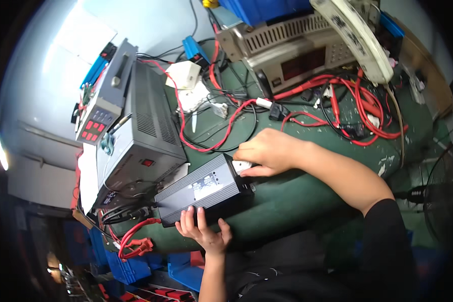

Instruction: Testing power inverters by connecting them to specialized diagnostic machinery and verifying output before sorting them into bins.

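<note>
A dark grey ribbed metal power box (173,200) with a white label on its top lies slanted on the green table. At its near left edge, my left hand (206,231) rests its outstretched fingertips, thumb apart. My right hand (269,153) pinches a white plug (241,167) at the box's far right end, its fingers closed around it. How deep the plug sits in the socket is hidden by the fingers. From the box's left end run red cables (132,232) with a red connector (142,245) and several black leads.
To the left, a large grey instrument (141,151) with a red switch carries a smaller unit (103,108). A bench instrument (292,60) stands at the back under a blue bin (267,10) and a white telephone handset (357,43). Red and black test leads (360,103) tangle across the green table (287,199).
</note>
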Tool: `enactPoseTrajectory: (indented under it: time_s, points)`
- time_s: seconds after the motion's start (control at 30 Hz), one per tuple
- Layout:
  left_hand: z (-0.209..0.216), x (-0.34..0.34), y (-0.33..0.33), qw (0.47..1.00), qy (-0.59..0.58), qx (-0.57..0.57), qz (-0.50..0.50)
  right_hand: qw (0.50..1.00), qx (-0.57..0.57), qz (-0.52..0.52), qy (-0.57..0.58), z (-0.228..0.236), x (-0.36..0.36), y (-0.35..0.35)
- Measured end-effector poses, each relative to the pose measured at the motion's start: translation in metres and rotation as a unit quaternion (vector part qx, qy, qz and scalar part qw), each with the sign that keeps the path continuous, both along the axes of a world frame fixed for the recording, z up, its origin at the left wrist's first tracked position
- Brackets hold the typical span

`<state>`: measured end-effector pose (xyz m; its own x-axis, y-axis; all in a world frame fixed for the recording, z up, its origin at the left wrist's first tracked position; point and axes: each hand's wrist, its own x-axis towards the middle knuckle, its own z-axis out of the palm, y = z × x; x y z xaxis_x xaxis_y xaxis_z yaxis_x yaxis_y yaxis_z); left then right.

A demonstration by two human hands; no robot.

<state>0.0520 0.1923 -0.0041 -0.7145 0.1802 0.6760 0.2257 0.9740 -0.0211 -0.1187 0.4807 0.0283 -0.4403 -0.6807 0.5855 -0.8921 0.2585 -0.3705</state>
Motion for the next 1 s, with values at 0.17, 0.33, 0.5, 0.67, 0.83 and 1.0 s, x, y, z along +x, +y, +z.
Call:
enactPoseTrajectory:
  time_s: [0.17,0.33,0.5,0.67,0.83,1.0]
  points:
    - [0.006,0.003,-0.003,1.0,-0.007,0.005,-0.019,1.0,0.022,0.002,-0.006,0.007,0.004,-0.006]
    - [0.004,0.009,-0.001,1.0,-0.009,0.021,-0.016,0.998,0.028,-0.042,0.033,0.02,0.012,-0.003]
    - [0.002,0.01,-0.001,0.999,-0.001,0.032,-0.013,0.994,-0.073,-0.028,0.073,0.037,0.023,-0.011]
    - [0.003,0.004,-0.001,0.998,0.004,0.052,-0.018,0.998,-0.012,-0.023,0.064,0.036,0.023,-0.013]
    - [0.005,0.002,-0.003,0.998,0.006,0.052,-0.019,0.997,-0.01,-0.029,0.067,0.038,0.017,-0.012]
    - [0.005,0.004,-0.002,0.999,-0.006,0.028,-0.022,0.996,-0.019,-0.027,0.079,0.037,0.018,-0.01]
